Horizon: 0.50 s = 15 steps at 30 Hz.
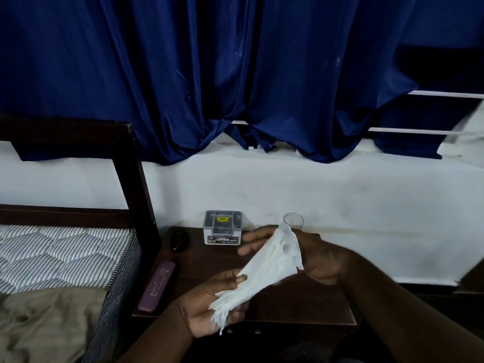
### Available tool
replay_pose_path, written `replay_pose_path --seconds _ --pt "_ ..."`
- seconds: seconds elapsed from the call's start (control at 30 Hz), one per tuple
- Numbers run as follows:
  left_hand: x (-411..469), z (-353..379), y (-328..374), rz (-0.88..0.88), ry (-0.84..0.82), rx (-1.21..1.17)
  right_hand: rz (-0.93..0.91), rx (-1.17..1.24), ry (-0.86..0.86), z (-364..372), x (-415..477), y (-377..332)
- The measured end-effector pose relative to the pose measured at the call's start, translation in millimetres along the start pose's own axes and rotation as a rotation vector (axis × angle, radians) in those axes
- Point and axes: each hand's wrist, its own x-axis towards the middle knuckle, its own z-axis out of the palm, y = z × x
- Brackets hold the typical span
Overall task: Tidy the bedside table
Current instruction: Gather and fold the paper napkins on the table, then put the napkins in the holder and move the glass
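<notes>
Hands (pixel 214 305) (pixel 311 255): two; tissue (pixel 267 268): one

A home bedroom. At nine o'clock a dark wooden bed frame (pixel 131 184) holds a striped mattress (pixel 65 252); a small wooden bedside table (pixel 288 305) stands just beside it at six o'clock; blue curtains (pixel 235 74) hang at twelve o'clock above a white wall (pixel 366 205).

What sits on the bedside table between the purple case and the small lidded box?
In the head view, a small dark object lies between the purple case and the lidded box; it is too dim to identify.
</notes>
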Motion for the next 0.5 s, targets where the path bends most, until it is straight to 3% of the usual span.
replay_pose_path --seconds 0.13,0.2,0.4,0.5 --pt "4.1 -9.6 7.7 -0.004 0.051 0.162 -0.135 -0.107 0.042 5.8 13.9 6.3" --pt "8.1 -21.8 16.5 -0.063 0.031 0.027 -0.166 -0.018 0.144 12.6 17.8 6.6" --pt "28.1 -47.2 38.6 0.248 -0.112 -0.139 -0.226 0.118 0.581 11.2 50.6 18.1" --pt "43.4 -47.0 48.8 0.365 0.056 0.082 -0.191 0.152 0.673 10.0 64.5 22.8"
